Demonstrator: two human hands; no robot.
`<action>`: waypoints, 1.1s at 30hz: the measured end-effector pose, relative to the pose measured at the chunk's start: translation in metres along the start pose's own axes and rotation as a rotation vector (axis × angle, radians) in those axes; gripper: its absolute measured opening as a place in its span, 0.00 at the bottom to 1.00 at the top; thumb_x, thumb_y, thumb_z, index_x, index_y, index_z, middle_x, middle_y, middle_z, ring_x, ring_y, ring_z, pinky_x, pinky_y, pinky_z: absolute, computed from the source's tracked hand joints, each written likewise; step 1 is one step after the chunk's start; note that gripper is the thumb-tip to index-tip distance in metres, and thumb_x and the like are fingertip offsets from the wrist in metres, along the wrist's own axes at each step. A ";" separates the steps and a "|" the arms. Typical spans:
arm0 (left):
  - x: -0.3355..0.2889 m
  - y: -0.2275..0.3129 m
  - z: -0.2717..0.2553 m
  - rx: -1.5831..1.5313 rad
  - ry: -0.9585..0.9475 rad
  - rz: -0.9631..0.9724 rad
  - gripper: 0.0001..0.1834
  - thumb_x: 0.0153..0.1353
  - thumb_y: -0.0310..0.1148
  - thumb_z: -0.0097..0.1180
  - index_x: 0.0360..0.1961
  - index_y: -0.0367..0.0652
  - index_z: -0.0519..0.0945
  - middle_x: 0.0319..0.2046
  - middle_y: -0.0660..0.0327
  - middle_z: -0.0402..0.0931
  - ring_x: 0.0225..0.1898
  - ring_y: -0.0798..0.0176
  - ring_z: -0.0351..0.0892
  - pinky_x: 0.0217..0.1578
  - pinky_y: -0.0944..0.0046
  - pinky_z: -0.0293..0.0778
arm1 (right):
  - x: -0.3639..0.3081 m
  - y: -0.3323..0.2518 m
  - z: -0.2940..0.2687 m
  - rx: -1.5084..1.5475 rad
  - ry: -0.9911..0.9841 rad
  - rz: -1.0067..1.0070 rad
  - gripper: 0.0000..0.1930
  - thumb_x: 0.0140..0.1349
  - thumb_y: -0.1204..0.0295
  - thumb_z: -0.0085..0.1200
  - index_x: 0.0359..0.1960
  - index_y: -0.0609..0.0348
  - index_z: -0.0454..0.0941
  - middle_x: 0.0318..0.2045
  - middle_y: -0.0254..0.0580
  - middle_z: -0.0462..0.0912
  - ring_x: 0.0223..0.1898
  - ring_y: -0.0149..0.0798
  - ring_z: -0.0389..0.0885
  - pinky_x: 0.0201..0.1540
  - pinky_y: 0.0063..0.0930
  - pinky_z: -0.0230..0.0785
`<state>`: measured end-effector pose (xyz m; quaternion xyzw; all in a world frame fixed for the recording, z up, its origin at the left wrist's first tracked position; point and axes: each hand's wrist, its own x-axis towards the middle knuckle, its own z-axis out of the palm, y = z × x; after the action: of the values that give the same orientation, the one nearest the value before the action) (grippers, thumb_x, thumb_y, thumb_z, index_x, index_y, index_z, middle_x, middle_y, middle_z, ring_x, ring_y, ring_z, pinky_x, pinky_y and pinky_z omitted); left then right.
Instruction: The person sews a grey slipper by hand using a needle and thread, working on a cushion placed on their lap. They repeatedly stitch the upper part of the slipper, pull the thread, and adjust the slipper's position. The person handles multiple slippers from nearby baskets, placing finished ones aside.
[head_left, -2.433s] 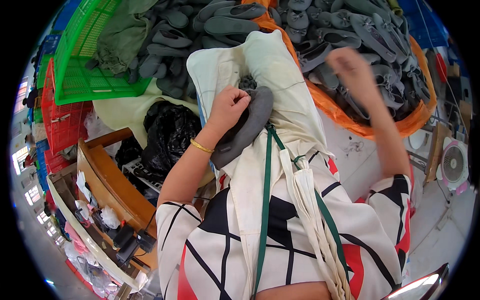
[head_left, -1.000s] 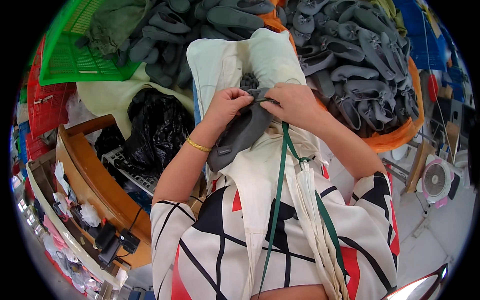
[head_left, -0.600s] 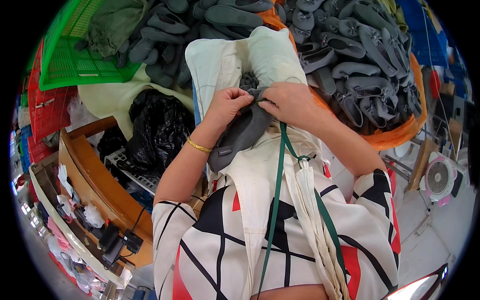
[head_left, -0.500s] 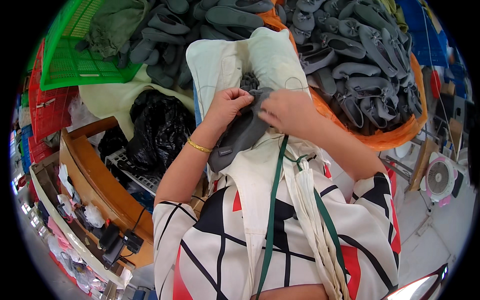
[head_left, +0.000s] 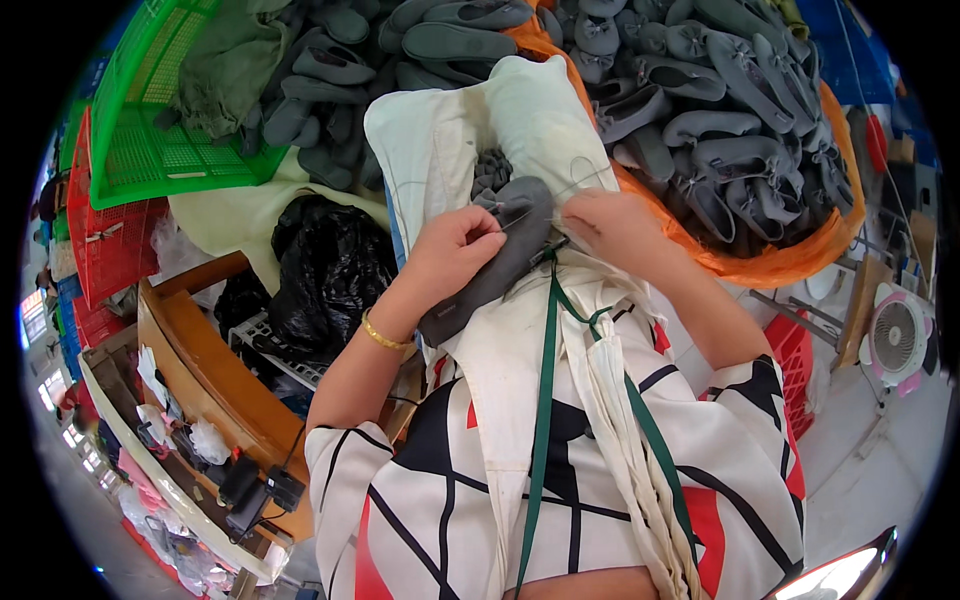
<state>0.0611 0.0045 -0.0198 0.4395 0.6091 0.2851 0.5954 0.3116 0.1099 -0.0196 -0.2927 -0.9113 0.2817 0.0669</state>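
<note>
A dark grey slip-on shoe [head_left: 524, 232] lies slanted across my lap. My left hand [head_left: 452, 252] is closed on its side, thumb and forefinger pinched near the opening. A thin line, thread or needle, shows by those fingertips. To the right of the toe, apart from the shoe, my right hand [head_left: 612, 228] pinches a fine dark thread [head_left: 580, 172] that loops above it; whether a needle is in the fingers I cannot tell. Just beyond the toe, a small heap of grey bows [head_left: 491, 172] sits in a fold of pale cloth [head_left: 545, 110] over my knees.
Many grey shoes [head_left: 745, 160] fill an orange bag [head_left: 850, 205] at the far right. More grey shoes [head_left: 460, 42] lie at the back, beside a green crate [head_left: 190, 165]. A black plastic bag [head_left: 330, 265] and a wooden drawer [head_left: 215, 370] stand left; a fan [head_left: 897, 335] is at right.
My right hand has drawn away from the shoe to the right. The shoe has turned in my left hand so its toe shows more, and my left hand has moved slightly nearer me.
</note>
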 end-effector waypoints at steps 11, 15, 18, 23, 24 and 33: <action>0.003 -0.013 0.045 -0.596 0.123 -0.085 0.13 0.60 0.22 0.59 0.46 0.31 0.78 0.37 0.65 0.78 0.37 0.74 0.74 0.42 0.73 0.72 | -0.035 0.040 -0.058 1.337 0.486 0.608 0.05 0.70 0.74 0.50 0.42 0.58 0.78 0.22 0.28 0.73 0.21 0.22 0.68 0.23 0.16 0.60; -0.015 0.001 0.039 -0.242 0.139 0.085 0.12 0.58 0.19 0.56 0.44 0.32 0.78 0.37 0.64 0.78 0.37 0.73 0.74 0.41 0.72 0.71 | -0.039 0.051 -0.059 1.222 0.578 0.492 0.06 0.70 0.74 0.50 0.44 0.59 0.78 0.26 0.29 0.75 0.27 0.23 0.71 0.29 0.18 0.64; -0.018 0.005 0.030 -0.037 0.143 0.301 0.10 0.57 0.18 0.55 0.41 0.31 0.78 0.37 0.64 0.76 0.37 0.72 0.73 0.40 0.72 0.69 | -0.029 0.031 -0.043 1.059 0.424 0.399 0.09 0.69 0.70 0.52 0.45 0.61 0.79 0.31 0.30 0.79 0.34 0.24 0.75 0.38 0.22 0.71; -0.021 -0.001 0.016 -0.264 -0.009 0.200 0.12 0.59 0.19 0.55 0.45 0.32 0.79 0.41 0.64 0.77 0.41 0.70 0.74 0.44 0.70 0.71 | 0.001 -0.018 -0.016 0.533 0.146 0.290 0.20 0.66 0.56 0.55 0.33 0.66 0.77 0.28 0.50 0.79 0.30 0.45 0.76 0.35 0.36 0.69; -0.023 0.007 0.020 -0.358 0.010 0.185 0.13 0.60 0.20 0.56 0.47 0.32 0.78 0.43 0.64 0.78 0.42 0.70 0.74 0.45 0.70 0.71 | 0.003 -0.022 -0.010 0.501 0.190 0.254 0.21 0.66 0.55 0.55 0.31 0.66 0.76 0.28 0.52 0.78 0.30 0.48 0.76 0.35 0.38 0.69; -0.014 0.022 0.032 -0.547 0.117 -0.037 0.19 0.58 0.22 0.62 0.52 0.34 0.79 0.47 0.61 0.81 0.46 0.69 0.79 0.51 0.66 0.75 | 0.007 -0.029 0.002 0.405 0.280 0.188 0.21 0.65 0.55 0.54 0.29 0.65 0.75 0.28 0.55 0.78 0.32 0.56 0.77 0.36 0.44 0.69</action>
<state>0.0954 -0.0031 0.0017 0.2340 0.5509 0.4530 0.6607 0.2906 0.0934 -0.0055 -0.3930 -0.7870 0.4199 0.2233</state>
